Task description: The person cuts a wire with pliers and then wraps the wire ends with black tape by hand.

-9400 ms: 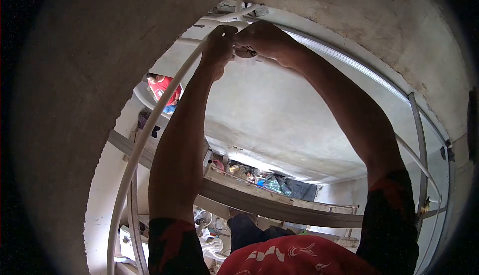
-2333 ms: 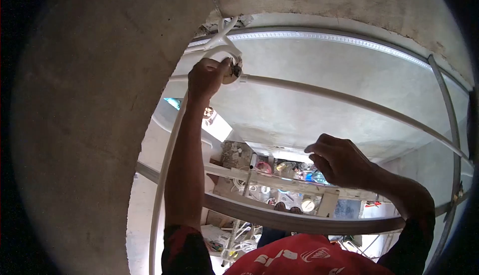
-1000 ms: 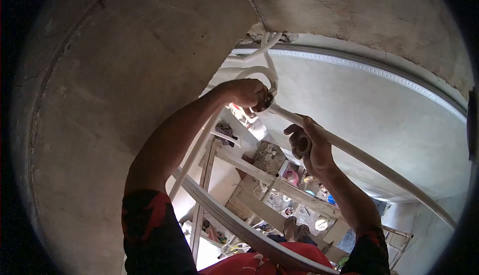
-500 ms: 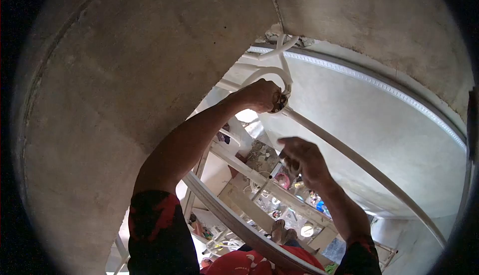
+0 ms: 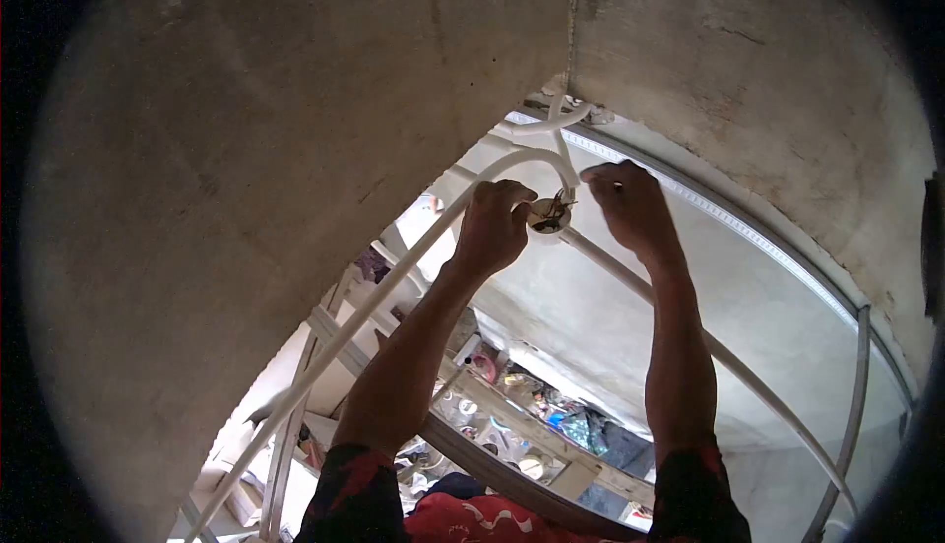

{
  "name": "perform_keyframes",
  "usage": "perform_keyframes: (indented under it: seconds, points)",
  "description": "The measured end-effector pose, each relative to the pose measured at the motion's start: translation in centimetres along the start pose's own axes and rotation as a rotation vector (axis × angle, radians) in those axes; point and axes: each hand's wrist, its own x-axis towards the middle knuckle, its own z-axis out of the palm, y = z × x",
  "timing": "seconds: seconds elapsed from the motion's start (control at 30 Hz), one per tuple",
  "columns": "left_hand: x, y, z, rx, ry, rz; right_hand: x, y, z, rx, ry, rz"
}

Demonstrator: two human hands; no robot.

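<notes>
A round white junction box (image 5: pixel 537 225) hangs among white conduit pipes, its open face showing a tangle of short wires (image 5: pixel 559 204). At its left rim is my left hand (image 5: pixel 492 226), with fingers curled and the thumb and forefinger touching the edge of the box. My right hand (image 5: pixel 635 210) is raised just right of the box, apart from it. Its fingers are bent together in a pinch, and whatever is between them is too small to make out. One conduit (image 5: pixel 724 351) runs from the box down to the right; a curved conduit (image 5: pixel 394 272) loops over my left hand and down to the left.
Bare concrete (image 5: pixel 295 129) fills the upper left, close to my left arm. A pale ceiling panel (image 5: pixel 551 297) with a ribbed metal edge strip (image 5: pixel 728 213) spans the right. Far below, wooden beams (image 5: pixel 581 454) and scattered materials lie on the floor.
My right hand has risen from below to beside the junction box. My left hand has shifted from covering the box to its left rim, exposing the wires. The view has also shifted.
</notes>
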Motion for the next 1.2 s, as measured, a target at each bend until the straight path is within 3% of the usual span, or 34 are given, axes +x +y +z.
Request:
perform_keyframes:
  seconds: [0.03,0.07,0.17,0.27,0.33,0.4,0.47,0.6,0.67,0.8,0.87,0.93,1.07,1.13,1.2]
  points:
    - [0.0,-0.1,0.2,-0.025,-0.008,0.005,1.0,3.0,2.2,-0.107,-0.042,-0.135]
    - [0.1,-0.1,0.1,-0.044,-0.035,0.025,1.4,1.1,1.7,-0.294,-0.132,-0.150]
    - [0.1,0.0,-0.6,-0.152,-0.122,-0.007,2.2,2.9,4.1,-0.312,-0.330,0.014]
    - [0.2,0.0,-1.9,-0.257,-0.243,-0.063,2.9,2.9,4.5,-0.150,-0.392,0.082]
    - [0.1,0.4,-2.9,-0.215,-0.392,0.060,3.0,2.5,4.3,0.195,-0.349,0.480]
    - [-0.3,-0.7,-1.8,-0.204,-0.370,0.116,2.8,3.2,4.6,0.223,-0.340,0.502]
    - [-0.1,-0.5,-1.4,-0.227,-0.293,0.110,2.0,2.7,4.7,0.079,-0.257,0.283]
    - [-0.6,-0.3,-0.6,-0.242,-0.216,0.063,0.8,0.7,3.6,0.026,-0.221,0.308]
    - [-0.4,0.0,-0.7,-0.229,-0.241,0.029,-0.2,0.2,3.3,-0.175,-0.126,-0.053]
    - [-0.2,-0.2,-0.4,-0.219,-0.287,0.009,-0.7,0.1,4.5,-0.062,-0.164,0.126]
    - [-0.1,-0.5,-0.3,-0.220,-0.335,0.015,-1.2,-0.2,5.2,-0.211,-0.147,-0.019]
    - [-0.2,-0.5,-0.3,-0.239,-0.295,0.056,-1.0,-0.1,5.2,-0.267,-0.143,-0.009]
    - [0.0,-0.1,-0.3,-0.308,-0.265,-0.037,1.3,0.0,2.6,-0.180,-0.396,0.037]
    - [0.1,0.0,-0.7,-0.352,-0.266,-0.055,2.7,-0.3,0.6,-0.056,-0.356,0.112]
    - [0.2,-0.4,-0.4,-0.277,-0.315,0.000,4.3,1.2,0.2,-0.177,-0.262,0.029]
